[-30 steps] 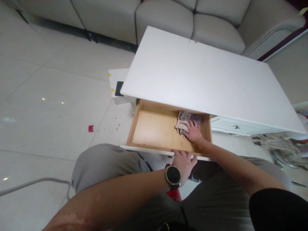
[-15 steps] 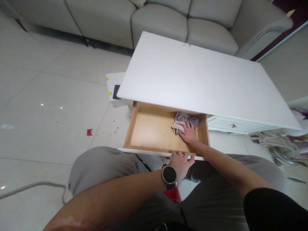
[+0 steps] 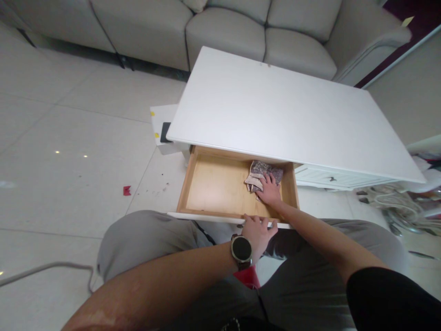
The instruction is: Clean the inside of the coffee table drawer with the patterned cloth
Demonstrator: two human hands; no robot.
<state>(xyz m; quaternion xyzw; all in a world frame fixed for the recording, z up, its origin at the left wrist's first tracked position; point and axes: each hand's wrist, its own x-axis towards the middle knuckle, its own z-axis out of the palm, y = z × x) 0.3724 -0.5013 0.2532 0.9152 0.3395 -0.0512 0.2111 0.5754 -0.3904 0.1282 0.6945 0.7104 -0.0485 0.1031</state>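
A wooden drawer (image 3: 220, 184) is pulled out of a white coffee table (image 3: 285, 110). Inside, at its right end, lies a bunched purple-and-beige patterned cloth (image 3: 257, 169). My right hand (image 3: 270, 191) presses down on this cloth with fingers spread over it, gripping it against the drawer bottom; part of the cloth is hidden under the palm. My left hand (image 3: 257, 232), with a round watch (image 3: 241, 249) on its wrist, has its fingers hooked over the top edge of the drawer's white front panel.
A grey sofa (image 3: 223, 34) stands behind the table. At the table's left end is a white box (image 3: 168, 147) with a dark flat item on it. A red scrap (image 3: 127, 190) and a hose (image 3: 44, 266) lie on the tiled floor. Coiled hoses (image 3: 403, 207) lie at right.
The view has shifted slightly, so the table and sofa appear a little farther left. Both hands and the cloth keep nearly the same places at the drawer.
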